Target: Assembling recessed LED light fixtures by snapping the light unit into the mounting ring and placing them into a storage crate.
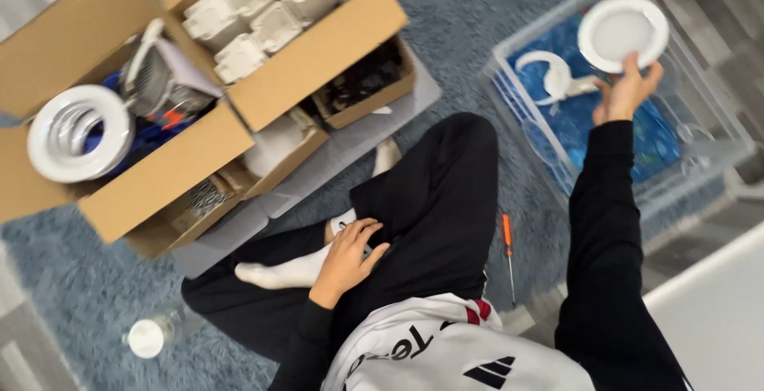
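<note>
I sit cross-legged on a blue-grey carpet. My right hand [626, 88] is stretched out and grips the edge of a round white light fixture [621, 31], holding it over a clear plastic bin [720, 116] with a blue lining. Another white fixture part [555, 76] lies inside that bin. My left hand [347, 257] rests on my leg and white sock, fingers loosely curled, holding nothing.
A large open cardboard box [167, 168] at the left holds white ring fixtures [77, 132] and white square parts [247, 17]. Smaller boxes [362, 92] sit beside it. An orange-handled screwdriver [507, 252] lies on the carpet by my knee. A clear bottle [153, 334] lies near left.
</note>
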